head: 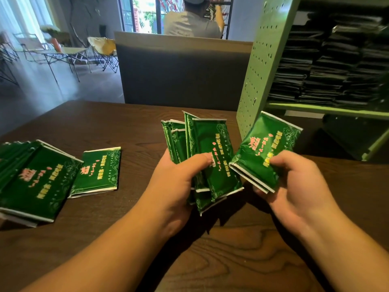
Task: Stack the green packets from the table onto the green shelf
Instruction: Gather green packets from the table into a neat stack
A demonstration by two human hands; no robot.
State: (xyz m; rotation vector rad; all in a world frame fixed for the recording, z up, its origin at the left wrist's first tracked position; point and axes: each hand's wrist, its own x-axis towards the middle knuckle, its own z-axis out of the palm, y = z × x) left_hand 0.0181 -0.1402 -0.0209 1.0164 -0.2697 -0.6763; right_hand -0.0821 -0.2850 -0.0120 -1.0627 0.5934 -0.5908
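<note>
Both hands up over the near middle of the table [242, 249], dark wood grain. Left hand [176, 186] grips a fanned bundle of green packets [202, 152], thumb curled across the front, fingers behind; bundle stands roughly upright, lower ends uneven. Right hand [294, 186] pinches a second small stack [265, 150], thumb on top, fingers under; two or three packets by the white sealed edges, tilted up toward the shelf. The two held lots sit just beside each other, not clearly touching.

More packets on the table: a single packet [97, 171] lying flat left of centre, and a loose overlapping pile [31, 178] at the left edge, touching or just overlapping the single one.

Green shelf [265, 60] at the far right corner, perforated side panel facing in. Dark stacked packets [328, 66] fill its upper level, in shadow; detail hard to read.

Beyond the far edge: a grey partition [181, 70], a person's back [189, 22], folding chairs [103, 51].
</note>
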